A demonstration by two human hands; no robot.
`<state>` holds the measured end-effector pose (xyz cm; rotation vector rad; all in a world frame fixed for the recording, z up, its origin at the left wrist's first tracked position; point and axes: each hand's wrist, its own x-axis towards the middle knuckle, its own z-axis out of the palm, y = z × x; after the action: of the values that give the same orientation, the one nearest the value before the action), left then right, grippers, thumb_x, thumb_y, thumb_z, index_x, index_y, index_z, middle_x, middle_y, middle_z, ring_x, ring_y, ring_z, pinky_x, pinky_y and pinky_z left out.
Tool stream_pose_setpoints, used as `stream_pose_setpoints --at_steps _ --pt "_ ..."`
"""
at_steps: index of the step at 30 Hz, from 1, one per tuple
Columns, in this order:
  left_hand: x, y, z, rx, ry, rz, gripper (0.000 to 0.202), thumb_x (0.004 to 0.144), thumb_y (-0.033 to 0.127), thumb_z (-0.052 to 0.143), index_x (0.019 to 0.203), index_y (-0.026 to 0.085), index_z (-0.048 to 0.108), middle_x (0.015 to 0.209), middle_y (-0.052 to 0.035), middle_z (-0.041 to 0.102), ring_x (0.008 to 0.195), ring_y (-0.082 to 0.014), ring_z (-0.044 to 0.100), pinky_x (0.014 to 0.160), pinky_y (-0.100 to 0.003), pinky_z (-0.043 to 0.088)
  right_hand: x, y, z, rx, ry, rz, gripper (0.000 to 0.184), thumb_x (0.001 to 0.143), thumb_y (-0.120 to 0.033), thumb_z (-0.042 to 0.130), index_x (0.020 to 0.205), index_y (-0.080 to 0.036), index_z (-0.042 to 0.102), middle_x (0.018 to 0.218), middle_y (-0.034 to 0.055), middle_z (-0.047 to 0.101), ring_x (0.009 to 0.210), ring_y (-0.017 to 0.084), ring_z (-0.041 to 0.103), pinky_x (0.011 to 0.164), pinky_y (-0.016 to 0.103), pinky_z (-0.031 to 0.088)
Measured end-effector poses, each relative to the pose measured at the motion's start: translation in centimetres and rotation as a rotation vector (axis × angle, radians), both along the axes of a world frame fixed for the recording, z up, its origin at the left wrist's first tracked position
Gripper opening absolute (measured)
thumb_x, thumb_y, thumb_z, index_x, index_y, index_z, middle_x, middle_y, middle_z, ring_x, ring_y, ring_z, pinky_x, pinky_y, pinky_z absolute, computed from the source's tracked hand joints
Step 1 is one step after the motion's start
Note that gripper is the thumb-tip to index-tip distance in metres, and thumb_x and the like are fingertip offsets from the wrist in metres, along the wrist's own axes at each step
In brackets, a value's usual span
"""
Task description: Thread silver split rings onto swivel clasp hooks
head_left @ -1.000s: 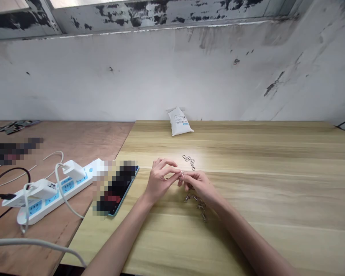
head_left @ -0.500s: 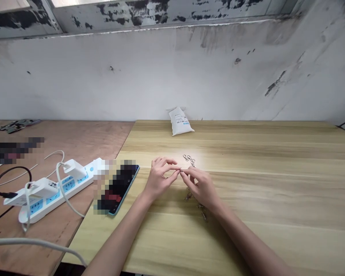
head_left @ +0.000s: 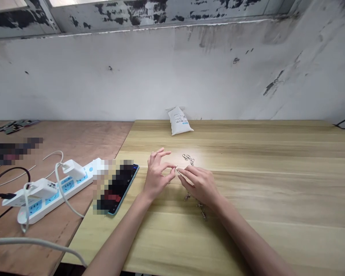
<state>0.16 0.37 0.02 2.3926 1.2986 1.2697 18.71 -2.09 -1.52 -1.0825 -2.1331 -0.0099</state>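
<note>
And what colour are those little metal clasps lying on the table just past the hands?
The small metal clasps are silver-coloured, best seen in the head view.

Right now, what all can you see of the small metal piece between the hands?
The small metal piece looks slim, shiny and silvery, slanting from upper left to lower right in the picture. Fingertips of the left hand pinch at its upper end, and those of the right hand grip it lower down. Fingers hide much of it; its exact shape is too small to tell.

Under a bright window (head_left: pixel 71 2), the table (head_left: pixel 261 161) shows pale glare and soft shadows.
</note>
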Motion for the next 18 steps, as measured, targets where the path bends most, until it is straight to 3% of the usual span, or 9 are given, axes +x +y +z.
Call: stream_pose_setpoints --at_steps 5,8,11,15,18 --pt "0.1 -0.3 0.3 0.048 0.019 -0.041 0.009 0.085 0.019 0.064 0.082 0.023 0.072 0.148 -0.006 0.045 0.147 -0.0298 0.019 0.116 -0.066 0.012 -0.6 -0.1 0.3 -0.204 0.319 0.014 0.022 0.095 -0.03 0.052 0.106 -0.021 0.069 0.096 0.0091 0.065 0.089 0.021 0.062 0.078 0.034 0.051" --pt "0.2 -0.3 0.3 0.072 0.047 -0.07 0.011 0.086 0.019 0.063 0.083 0.022 0.072 0.151 -0.006 0.042 0.148 -0.0295 0.016 0.115 -0.067 0.011 -0.9 0.2 -0.1 -0.268 0.399 0.049 0.016 0.094 -0.029 0.055 0.094 -0.024 0.071 0.107 0.0091 0.064 0.106 0.024 0.059 0.093 0.045 0.047" --pt "0.3 -0.3 0.3 0.098 0.079 -0.068 0.011 0.086 0.018 0.062 0.081 0.022 0.071 0.15 -0.0069 0.043 0.148 -0.0293 0.017 0.116 -0.067 0.01 -0.6 0.6 -0.5 -0.285 0.402 0.028 0.012 0.091 -0.029 0.061 0.085 -0.024 0.069 0.112 0.0084 0.065 0.114 0.026 0.055 0.097 0.049 0.045" --pt "0.4 -0.2 0.2 0.11 0.154 -0.063 0.011 0.085 0.015 0.062 0.079 0.021 0.069 0.147 -0.006 0.046 0.147 -0.0291 0.021 0.116 -0.068 0.008 0.3 1.0 -0.1 -0.025 0.154 -0.072 0.009 0.09 -0.024 0.062 0.083 -0.023 0.068 0.118 0.0085 0.065 0.126 0.03 0.049 0.106 0.058 0.034" --pt "0.4 0.0 -0.1 -0.001 0.163 -0.058 0.009 0.084 0.016 0.062 0.077 0.021 0.067 0.147 -0.0046 0.047 0.147 -0.03 0.022 0.114 -0.07 0.008 0.5 0.8 0.3 0.211 -0.037 -0.118 0.011 0.091 -0.018 0.059 0.086 -0.023 0.067 0.121 0.0081 0.066 0.128 0.028 0.049 0.112 0.058 0.026"
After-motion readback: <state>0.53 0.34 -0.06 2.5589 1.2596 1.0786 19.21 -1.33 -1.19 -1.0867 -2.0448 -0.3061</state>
